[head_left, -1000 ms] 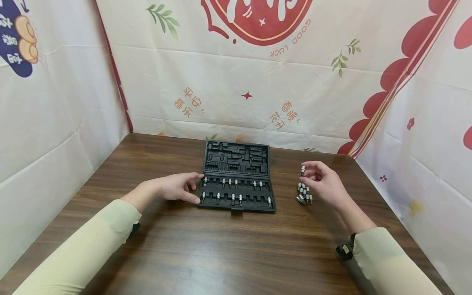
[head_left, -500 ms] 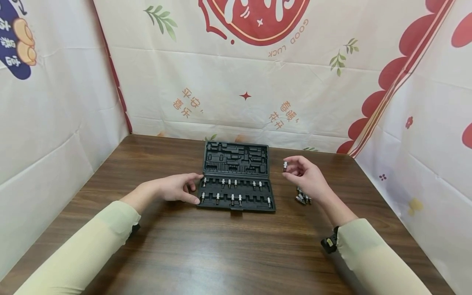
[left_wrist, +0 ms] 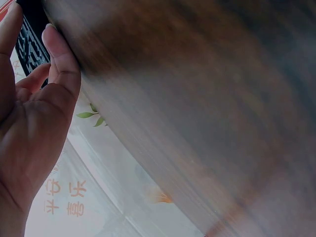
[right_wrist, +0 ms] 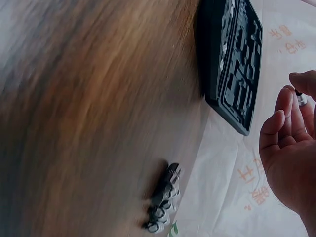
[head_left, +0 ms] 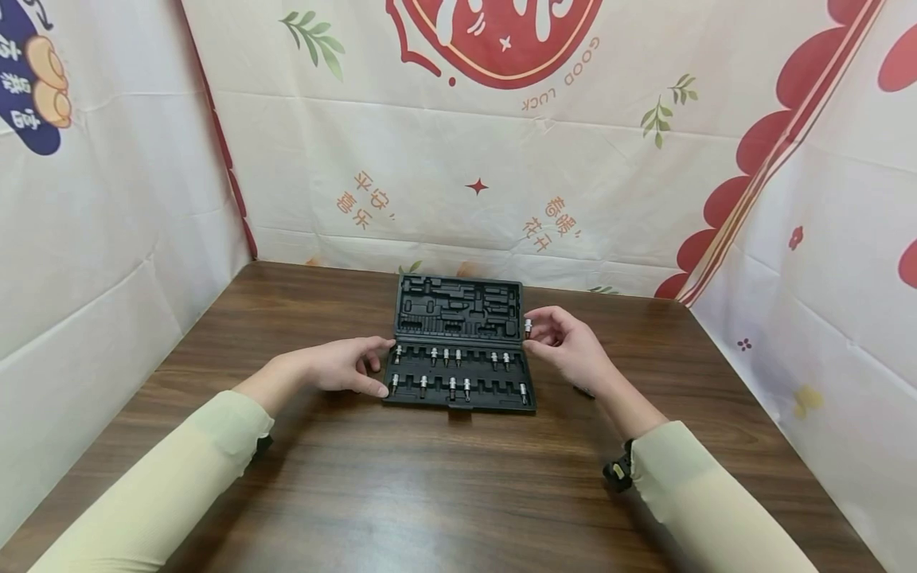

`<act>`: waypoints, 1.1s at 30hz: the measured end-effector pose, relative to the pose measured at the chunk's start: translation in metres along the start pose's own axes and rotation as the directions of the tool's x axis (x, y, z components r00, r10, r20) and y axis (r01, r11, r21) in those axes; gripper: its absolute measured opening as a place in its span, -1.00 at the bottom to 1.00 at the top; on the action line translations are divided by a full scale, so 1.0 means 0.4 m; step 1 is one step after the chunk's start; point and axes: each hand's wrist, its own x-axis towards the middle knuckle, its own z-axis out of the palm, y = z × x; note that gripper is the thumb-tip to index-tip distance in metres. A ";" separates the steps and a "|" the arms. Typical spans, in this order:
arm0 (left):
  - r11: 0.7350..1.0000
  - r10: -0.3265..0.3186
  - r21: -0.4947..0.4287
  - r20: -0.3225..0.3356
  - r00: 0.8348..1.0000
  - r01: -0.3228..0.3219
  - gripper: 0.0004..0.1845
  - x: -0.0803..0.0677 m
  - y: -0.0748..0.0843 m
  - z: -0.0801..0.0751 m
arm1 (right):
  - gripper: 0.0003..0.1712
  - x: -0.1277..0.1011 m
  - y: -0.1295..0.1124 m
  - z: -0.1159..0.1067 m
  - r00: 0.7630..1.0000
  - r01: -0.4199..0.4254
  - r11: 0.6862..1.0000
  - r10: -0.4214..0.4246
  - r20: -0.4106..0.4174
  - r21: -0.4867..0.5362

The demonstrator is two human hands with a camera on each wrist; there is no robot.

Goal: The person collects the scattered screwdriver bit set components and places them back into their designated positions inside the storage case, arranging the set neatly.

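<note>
You're pinching a small bit (head_left: 528,325) in your right hand (head_left: 566,350) at frame centre beside the case (head_left: 458,344), left hand (head_left: 344,366) resting flat, steadying its edge; loose pinching risks dropping it onto the desk (head_left: 444,485).

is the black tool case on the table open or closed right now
Open. The black case lies flat on the table, its lid folded back so the moulded slots show, with several bit sockets standing in the near half.
</note>
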 end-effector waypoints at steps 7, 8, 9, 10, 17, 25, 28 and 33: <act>1.000 0.002 -0.008 0.006 1.000 -0.002 0.02 -0.001 0.000 -0.001 | -0.50 0.003 -0.015 0.029 1.000 0.004 0.999 -0.005 0.029 0.036; 1.000 0.001 -0.008 0.007 1.000 -0.001 0.02 -0.001 0.000 0.000 | -0.50 0.003 -0.017 0.033 0.999 -0.004 0.999 0.003 0.038 0.045; 1.000 0.000 -0.009 0.008 1.000 0.000 0.02 -0.001 0.000 0.000 | -0.49 0.003 -0.020 0.037 0.999 -0.007 0.999 0.004 0.048 0.051; 1.000 -0.002 -0.009 0.008 1.000 0.002 0.02 -0.001 -0.001 0.000 | -0.49 0.003 -0.023 0.041 0.998 -0.009 0.998 0.006 0.056 0.055; 1.000 0.002 -0.015 0.011 1.000 -0.002 0.02 0.001 -0.002 0.000 | -0.49 0.008 -0.038 0.071 0.997 0.002 0.999 -0.006 0.076 0.052; 0.999 0.003 -0.033 0.013 1.000 -0.003 0.02 -0.003 0.000 -0.001 | -0.48 0.024 -0.057 0.108 0.994 0.031 0.999 -0.036 0.102 0.043; 1.000 0.002 -0.030 0.013 1.000 -0.001 0.02 -0.004 0.002 -0.002 | -0.48 0.030 -0.067 0.121 0.993 0.035 0.998 -0.041 0.111 0.049; 1.000 0.001 -0.024 0.014 1.000 0.000 0.02 -0.005 0.005 -0.001 | -0.49 0.040 -0.077 0.140 0.992 0.040 0.998 -0.046 0.119 0.052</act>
